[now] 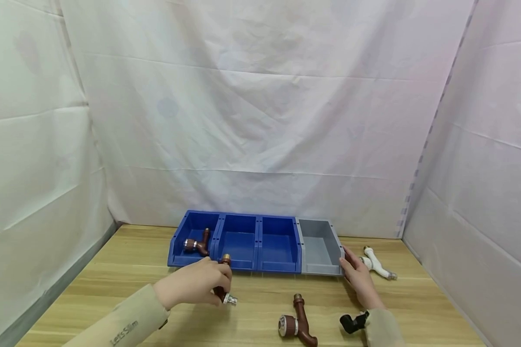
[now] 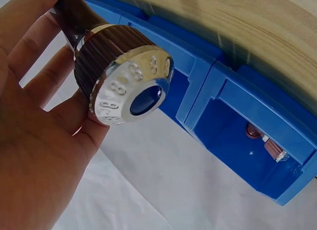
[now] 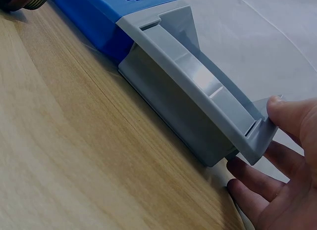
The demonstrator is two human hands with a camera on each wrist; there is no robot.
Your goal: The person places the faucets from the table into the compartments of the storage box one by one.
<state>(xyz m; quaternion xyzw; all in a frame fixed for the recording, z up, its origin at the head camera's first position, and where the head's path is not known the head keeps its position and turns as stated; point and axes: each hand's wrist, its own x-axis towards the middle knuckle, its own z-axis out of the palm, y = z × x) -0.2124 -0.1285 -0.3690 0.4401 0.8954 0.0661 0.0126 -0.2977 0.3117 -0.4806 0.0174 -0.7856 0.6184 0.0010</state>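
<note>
My left hand (image 1: 193, 283) grips a brown faucet (image 2: 111, 57) just in front of the blue bins. Its ribbed knob has a silver face with a blue oval centre, turned to the left wrist camera. The faucet's body is partly hidden by the fingers. At the right end of the row, my right hand (image 1: 359, 280) holds the outer side of a grey bin (image 3: 173, 71). The thumb is on the rim and the other fingers are lower, along the outside. Another brown faucet (image 1: 204, 245) lies inside the leftmost blue bin (image 1: 172, 248).
Two more blue bins (image 1: 258, 246) stand between the leftmost bin and the grey one. On the wooden table (image 1: 126, 270) lie a brown faucet (image 1: 302, 320) at the front, a black curved piece (image 1: 351, 324) by my right sleeve, and a white faucet (image 1: 377, 265). White cloth (image 1: 260, 120) surrounds the table.
</note>
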